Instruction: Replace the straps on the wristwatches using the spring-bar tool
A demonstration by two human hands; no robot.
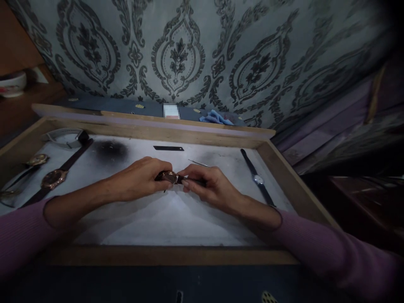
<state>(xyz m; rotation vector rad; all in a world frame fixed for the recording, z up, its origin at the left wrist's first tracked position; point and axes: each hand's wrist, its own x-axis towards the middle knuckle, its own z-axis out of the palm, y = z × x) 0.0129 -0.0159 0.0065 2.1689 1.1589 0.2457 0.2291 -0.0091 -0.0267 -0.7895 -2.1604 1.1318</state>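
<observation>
Above the middle of the white-lined tray, I hold a wristwatch [169,177] with a rose-gold case and a dark dial. My left hand [142,179] is closed, its thumb and fingers gripping the case from the left. My right hand [219,187] pinches the dark strap [198,182] close to where it meets the case. Most of the strap on the left side is hidden by my left hand. Just behind my right hand lies a thin metal tool [198,163]. Farther back rests a flat black blade-shaped strip [168,148].
A wooden rim [176,256] surrounds the tray. Several watches lie at its left, including a brown-strapped one [54,179]; a silver-cased watch [259,179] lies at right. Behind the tray is a blue cloth [216,118], with a patterned curtain beyond. A bowl [13,84] stands far left.
</observation>
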